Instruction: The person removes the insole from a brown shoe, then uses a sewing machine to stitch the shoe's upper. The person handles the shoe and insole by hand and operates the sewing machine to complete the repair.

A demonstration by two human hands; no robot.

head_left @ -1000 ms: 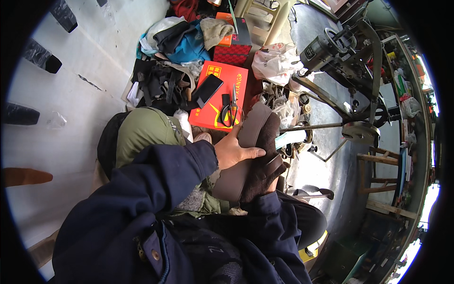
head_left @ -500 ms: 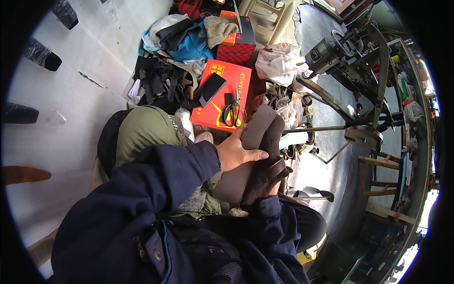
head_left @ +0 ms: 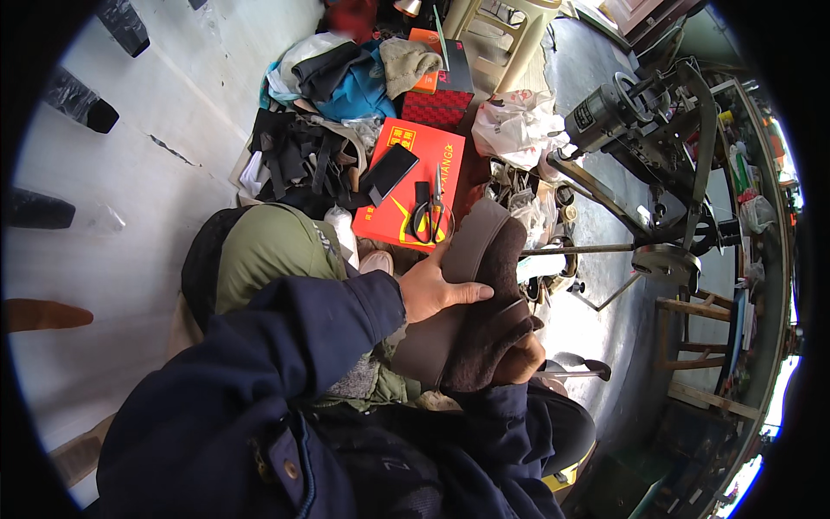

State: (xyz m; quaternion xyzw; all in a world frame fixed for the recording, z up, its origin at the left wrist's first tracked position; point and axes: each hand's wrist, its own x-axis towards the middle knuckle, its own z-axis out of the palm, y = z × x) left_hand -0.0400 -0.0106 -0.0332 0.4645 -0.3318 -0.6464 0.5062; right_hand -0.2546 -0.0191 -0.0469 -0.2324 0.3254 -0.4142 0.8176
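A brown slipper [head_left: 488,316] tilts across my lap, with a smooth grey-brown sole side and dark fuzzy material along its right part. My left hand [head_left: 437,290] grips the smooth side, its thumb laid across onto the fuzzy part and its other fingers partly hidden underneath. At the lower right end my right hand [head_left: 520,358] is curled against the fuzzy edge, beside a folded strap-like flap [head_left: 510,322]; its fingertips are hidden. Just beyond the slipper, black-handled scissors [head_left: 429,212] and a black phone [head_left: 389,173] rest on a red box [head_left: 415,147].
A black metal machine with a handwheel [head_left: 666,259] stands at the right, its rod reaching toward the slipper. Behind the red box lie piled cloths [head_left: 346,82] and a patterned box [head_left: 441,105]. A white plastic bag [head_left: 514,125] and a wooden stool [head_left: 692,333] are farther right.
My right hand has shifted up round the slipper's fuzzy edge, so more of its back shows. The left hand keeps its hold. The whole view has shifted slightly.
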